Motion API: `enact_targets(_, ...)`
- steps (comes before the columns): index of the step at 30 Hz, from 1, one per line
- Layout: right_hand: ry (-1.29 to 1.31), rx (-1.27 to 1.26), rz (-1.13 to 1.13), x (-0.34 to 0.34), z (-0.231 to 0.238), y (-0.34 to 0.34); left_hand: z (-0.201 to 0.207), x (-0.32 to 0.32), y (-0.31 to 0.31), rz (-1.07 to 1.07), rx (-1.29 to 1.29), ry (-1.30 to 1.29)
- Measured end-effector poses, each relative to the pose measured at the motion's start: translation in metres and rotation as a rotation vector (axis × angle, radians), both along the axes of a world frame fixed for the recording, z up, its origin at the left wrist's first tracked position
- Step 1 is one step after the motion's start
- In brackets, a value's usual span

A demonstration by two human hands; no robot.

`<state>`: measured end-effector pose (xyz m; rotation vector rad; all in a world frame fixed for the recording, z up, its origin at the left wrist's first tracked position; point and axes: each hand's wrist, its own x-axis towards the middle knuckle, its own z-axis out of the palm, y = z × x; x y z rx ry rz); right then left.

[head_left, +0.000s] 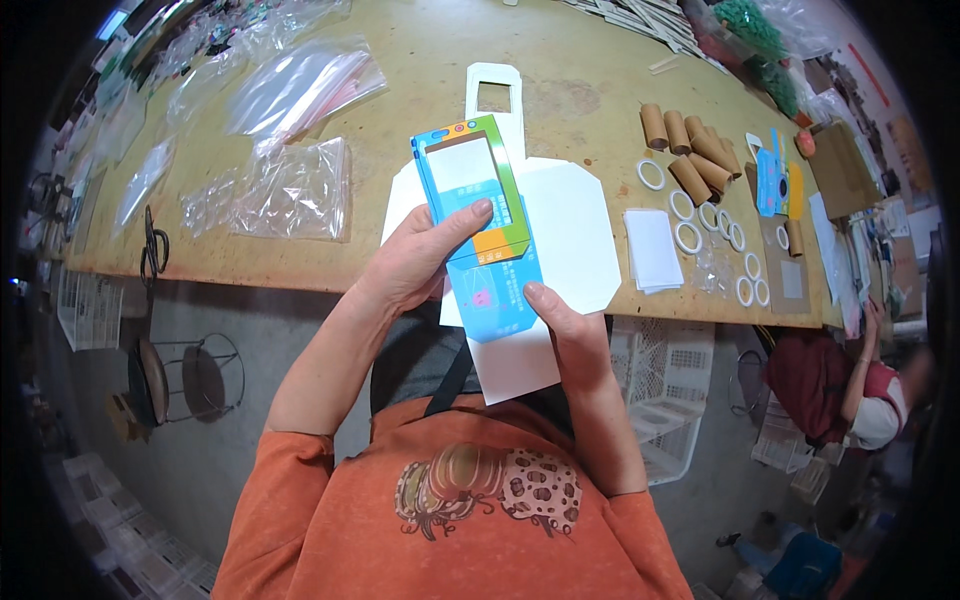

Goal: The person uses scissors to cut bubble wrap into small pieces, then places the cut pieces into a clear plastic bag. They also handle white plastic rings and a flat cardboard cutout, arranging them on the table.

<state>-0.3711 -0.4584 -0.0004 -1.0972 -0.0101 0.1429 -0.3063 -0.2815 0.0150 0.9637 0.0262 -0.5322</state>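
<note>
A printed cardboard piece (512, 235) in blue, green and orange, with a cut-out window, is held up in front of me over the table's near edge. My left hand (420, 255) grips its left side, the thumb lying across the window's lower part and the fingers hidden behind. My right hand (568, 318) is closed at its lower right edge, thumb on top. Behind and below it shows white die-cut card (570, 225) with wide cut-cornered sides and a windowed tab at the top. Whether the white card is joined to the printed piece I cannot tell.
Clear plastic bags (300, 190) lie left, near black scissors (153, 245) at the edge. To the right are brown cardboard tubes (690, 155), white rings (687, 238), white paper sheets (655, 250) and another printed card piece (775, 185). A person (840, 390) sits far right.
</note>
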Motion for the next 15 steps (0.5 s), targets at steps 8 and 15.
enact_targets(8, 0.023, 0.399, 0.135, -0.010, -0.022, -0.021, 0.004, 0.002, 0.009, 0.030, 0.011, -0.065)
enact_targets(15, 0.067, 0.295, 0.253, -0.010, -0.026, -0.038, -0.002, 0.008, 0.017, 0.172, -0.013, -0.030)
